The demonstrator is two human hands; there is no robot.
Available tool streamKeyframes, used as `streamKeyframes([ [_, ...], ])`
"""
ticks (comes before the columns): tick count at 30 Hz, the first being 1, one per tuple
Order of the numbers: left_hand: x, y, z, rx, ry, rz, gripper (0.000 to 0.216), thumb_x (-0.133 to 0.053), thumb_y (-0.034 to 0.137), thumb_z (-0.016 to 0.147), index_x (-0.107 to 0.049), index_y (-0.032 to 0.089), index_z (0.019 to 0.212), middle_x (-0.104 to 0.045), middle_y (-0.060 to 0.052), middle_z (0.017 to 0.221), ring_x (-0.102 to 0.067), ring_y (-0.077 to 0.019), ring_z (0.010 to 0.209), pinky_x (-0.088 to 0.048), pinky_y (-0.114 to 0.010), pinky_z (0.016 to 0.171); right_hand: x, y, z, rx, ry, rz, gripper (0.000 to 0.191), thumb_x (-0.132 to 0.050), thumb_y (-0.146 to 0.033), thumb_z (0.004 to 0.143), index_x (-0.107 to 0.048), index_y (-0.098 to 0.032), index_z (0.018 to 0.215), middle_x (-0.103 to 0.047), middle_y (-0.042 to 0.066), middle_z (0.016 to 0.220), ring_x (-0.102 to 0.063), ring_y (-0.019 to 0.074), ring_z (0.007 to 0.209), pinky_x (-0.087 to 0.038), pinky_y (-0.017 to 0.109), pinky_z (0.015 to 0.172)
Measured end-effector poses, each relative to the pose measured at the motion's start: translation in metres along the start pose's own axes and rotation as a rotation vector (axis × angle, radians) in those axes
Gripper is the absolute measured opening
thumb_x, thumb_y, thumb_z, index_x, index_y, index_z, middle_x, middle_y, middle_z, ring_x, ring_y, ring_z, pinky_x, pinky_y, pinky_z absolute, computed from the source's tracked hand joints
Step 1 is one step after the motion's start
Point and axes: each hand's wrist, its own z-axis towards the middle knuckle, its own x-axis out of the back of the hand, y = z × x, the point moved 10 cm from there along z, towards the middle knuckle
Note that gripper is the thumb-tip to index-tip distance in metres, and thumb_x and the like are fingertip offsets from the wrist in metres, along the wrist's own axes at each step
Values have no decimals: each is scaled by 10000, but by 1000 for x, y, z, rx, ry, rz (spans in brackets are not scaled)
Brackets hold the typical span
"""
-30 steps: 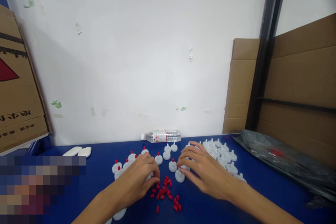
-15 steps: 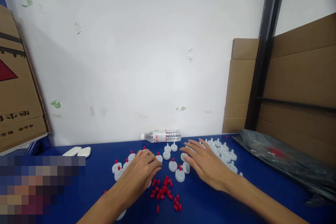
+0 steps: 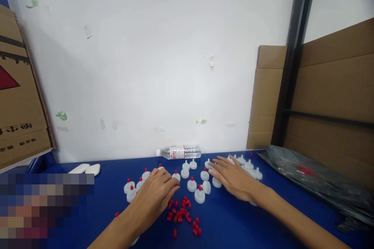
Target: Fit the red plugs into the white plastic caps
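On a blue table [image 3: 228, 225] lie several white plastic caps, some topped with a red tip [image 3: 191, 184], and a loose pile of small red tips [image 3: 182, 214]. My left hand [image 3: 156, 192] rests palm down beside the red pile, fingers loosely curled over the table; I see nothing in it. My right hand [image 3: 233, 179] lies flat with fingers spread over the plain white caps [image 3: 248, 167] at the right, touching them. A white cap [image 3: 216, 182] sits just by its fingers.
A clear water bottle [image 3: 179, 152] lies on its side against the white wall. Two white oblong pieces [image 3: 84, 169] lie at the left. Cardboard boxes [image 3: 17, 85] stand left and cardboard sheets [image 3: 333, 93] right. A dark plastic bag [image 3: 315, 179] covers the right side.
My right hand has moved right and away from the red-tipped caps, spreading flat over the plain white caps. My left hand shifted slightly back from the red pile and relaxed.
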Motion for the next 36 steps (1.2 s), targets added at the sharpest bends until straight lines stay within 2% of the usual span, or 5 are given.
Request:
streamKeyframes([
  [9, -2, 3, 1, -39, 74, -1, 280, -420, 254, 1091, -676, 241, 978, -703, -11, 891, -598, -198, 855, -377, -391, 886, 13, -7, 14, 90, 81, -31, 575, -259, -561, 1089, -615, -257, 1421, -557, 109, 1503, -345, 353, 1495, -141, 676, 1213],
  [18, 11, 12, 1, -86, 148, 27, 191, -482, 125, 1044, -641, 227, 1069, -694, -2, 898, -621, -178, 812, -366, -456, 961, 40, -21, 11, 180, 236, 3, 404, -445, -474, 1075, -715, -189, 1173, -759, 91, 1157, -693, 280, 1110, -303, 601, 1166],
  [24, 41, 26, -2, -110, 314, -104, 227, -491, 78, 1037, -580, 239, 1170, -743, 17, 989, -695, -146, 862, -327, -458, 1062, 63, -70, -13, 243, 390, 30, 185, -489, -273, 1062, -642, -194, 1129, -716, 101, 1121, -680, 240, 1007, -517, 409, 896],
  [29, 47, 41, -6, -143, 352, -274, 242, -510, 84, 1039, -569, 266, 1186, -765, 29, 1049, -710, -127, 902, -362, -383, 1048, 56, -133, -35, 556, 368, 55, 151, -469, -197, 1063, -592, -196, 1152, -715, 71, 1085, -671, 209, 980, -497, 362, 878],
  [36, 52, 48, -6, -170, 428, -308, 246, -515, 25, 1008, -625, 213, 1122, -755, 14, 981, -679, -129, 830, -413, -353, 953, 64, -131, -41, 605, 429, 193, 65, -509, -224, 1062, -553, -194, 1025, -716, 45, 989, -673, 179, 956, -477, 332, 882],
])
